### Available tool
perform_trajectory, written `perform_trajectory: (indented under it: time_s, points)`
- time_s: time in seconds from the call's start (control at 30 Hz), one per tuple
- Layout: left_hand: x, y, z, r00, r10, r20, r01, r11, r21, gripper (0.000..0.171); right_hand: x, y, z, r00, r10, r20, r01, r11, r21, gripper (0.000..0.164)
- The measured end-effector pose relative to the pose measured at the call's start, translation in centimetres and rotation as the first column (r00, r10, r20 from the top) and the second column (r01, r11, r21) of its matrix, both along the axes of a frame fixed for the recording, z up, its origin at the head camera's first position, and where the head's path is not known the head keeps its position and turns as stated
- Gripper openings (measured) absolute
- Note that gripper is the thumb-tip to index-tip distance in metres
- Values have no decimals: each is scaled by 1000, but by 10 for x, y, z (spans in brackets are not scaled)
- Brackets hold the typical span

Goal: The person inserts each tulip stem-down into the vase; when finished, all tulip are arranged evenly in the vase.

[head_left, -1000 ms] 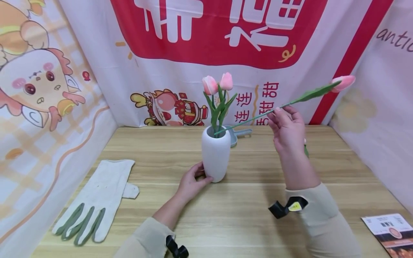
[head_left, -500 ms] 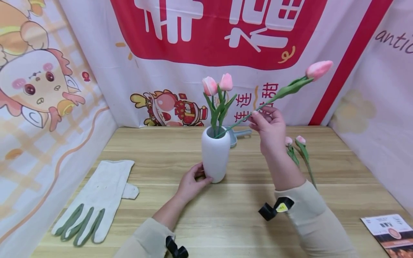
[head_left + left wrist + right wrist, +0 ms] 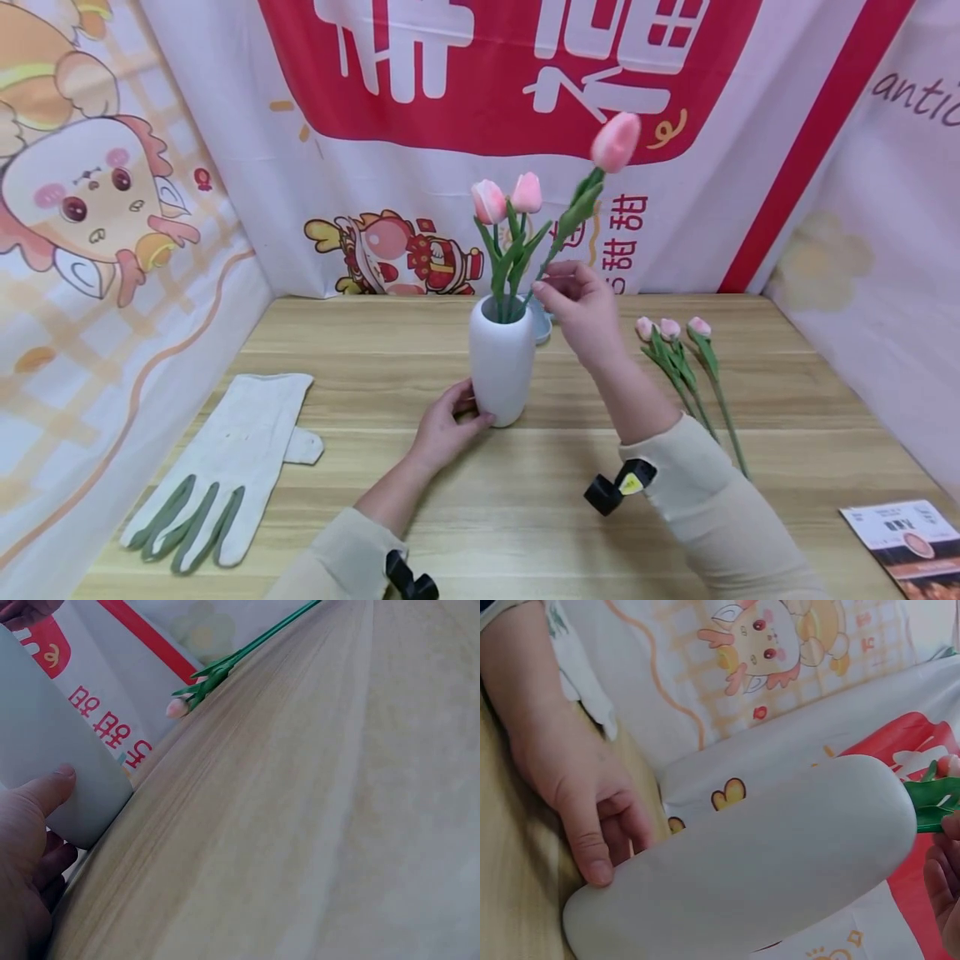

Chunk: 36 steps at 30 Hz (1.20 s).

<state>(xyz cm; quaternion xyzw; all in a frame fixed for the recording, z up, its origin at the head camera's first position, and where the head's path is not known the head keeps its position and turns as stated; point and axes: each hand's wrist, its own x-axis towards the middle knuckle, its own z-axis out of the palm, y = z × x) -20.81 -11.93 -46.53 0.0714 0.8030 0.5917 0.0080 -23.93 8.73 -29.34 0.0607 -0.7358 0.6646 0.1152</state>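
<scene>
A white vase [image 3: 501, 367] stands upright on the wooden table, two pink tulips [image 3: 507, 242] rising from its mouth. Low on its side, my left hand [image 3: 442, 427] holds it between thumb and fingers; the right wrist view shows that thumb against the base of the vase [image 3: 750, 862]. My right hand [image 3: 587, 310] is just right of the vase mouth and pinches the green stem of a third tulip [image 3: 573, 218]. This tulip leans to the right with its bud up high, and its lower stem reaches into the opening. The stem ends inside the vase are hidden.
Three pink tulips [image 3: 686, 367] lie on the table [image 3: 570, 550] at the right. A white glove [image 3: 232, 450] with green finger edges lies at the left. Behind the vase is a blue-grey scoop-like thing [image 3: 542, 327], partly hidden. A printed card [image 3: 911, 542] lies front right.
My right hand has moved left and slightly down toward the vase mouth, swinging the tulip from nearly level to steeply upright. My left hand and the vase have stayed put.
</scene>
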Motion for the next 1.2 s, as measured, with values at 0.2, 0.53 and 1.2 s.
perform_trajectory:
  time_s: [0.2, 0.53, 1.2]
  points:
    - [0, 0, 0, 1000, 3, -4, -3, 1000, -3, 64, -2, -7, -8, 999, 32, 23, -34, 993, 112, 28]
    - [-1, 1, 0, 1000, 6, -19, -5, 1000, 9, 63, -1, -5, -10, 998, 40, 50, -48, 987, 154, 33]
    - [-2, 1, -1, 1000, 5, -10, -5, 1000, -1, 64, 3, 3, -12, 993, 69, 101, -74, 996, 48, 39]
